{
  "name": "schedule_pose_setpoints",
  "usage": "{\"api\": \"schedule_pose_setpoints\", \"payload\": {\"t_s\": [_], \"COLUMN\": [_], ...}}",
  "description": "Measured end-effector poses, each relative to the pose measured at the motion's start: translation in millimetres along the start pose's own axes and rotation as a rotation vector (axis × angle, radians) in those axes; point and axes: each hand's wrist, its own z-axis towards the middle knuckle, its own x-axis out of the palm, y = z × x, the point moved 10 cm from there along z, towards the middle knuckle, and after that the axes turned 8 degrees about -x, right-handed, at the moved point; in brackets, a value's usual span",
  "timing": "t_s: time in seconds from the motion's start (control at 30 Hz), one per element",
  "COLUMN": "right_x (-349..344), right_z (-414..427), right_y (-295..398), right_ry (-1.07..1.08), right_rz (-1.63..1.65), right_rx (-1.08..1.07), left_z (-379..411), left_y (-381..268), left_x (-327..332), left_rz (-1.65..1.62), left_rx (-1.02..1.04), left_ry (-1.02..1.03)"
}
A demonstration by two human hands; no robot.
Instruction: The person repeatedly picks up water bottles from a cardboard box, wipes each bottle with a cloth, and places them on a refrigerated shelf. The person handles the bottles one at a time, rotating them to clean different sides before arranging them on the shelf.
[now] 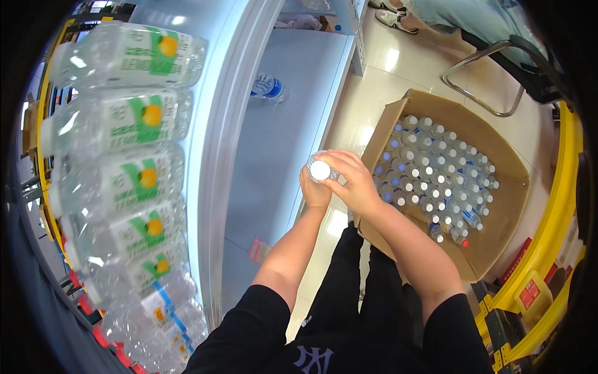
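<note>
Both hands are around one clear plastic bottle (321, 170) with a white cap, held upright in front of me. My left hand (314, 190) grips its body from the left and below. My right hand (349, 180) wraps around its upper part from the right, with the fingers near the cap. To the right of my hands, a large open cardboard box (502, 187) holds many upright capped bottles (434, 163). Most caps are white; several are blue and one is red. On the shelf (275, 140) to the left, a blue-labelled bottle (270, 88) lies on its side.
Lemon-labelled bottles (145, 124) line an upper shelf at the left, with red-capped bottles (154, 322) lower down. A seated person's leg (467, 16) and a metal-framed chair (483, 84) are beyond the box. Yellow rails (556, 201) curve along the right side.
</note>
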Motion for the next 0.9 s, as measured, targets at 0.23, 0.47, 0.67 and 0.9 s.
{"api": "schedule_pose_setpoints", "payload": {"t_s": [0.23, 0.47, 0.67, 0.9], "right_x": [19, 40, 60, 63], "right_z": [76, 137, 148, 138], "right_y": [-80, -131, -153, -197], "right_ry": [-0.006, 0.011, 0.072, -0.019], "right_rz": [0.035, -0.015, -0.081, 0.038], "right_rx": [0.112, 0.137, 0.008, 0.180], "left_z": [87, 167, 201, 198], "left_y": [-5, 11, 36, 17], "left_x": [24, 52, 73, 64], "left_rz": [-0.217, -0.109, -0.184, -0.111], "left_rx": [-0.046, -0.105, -0.043, -0.036], "left_ry": [-0.068, -0.099, -0.186, -0.252]}}
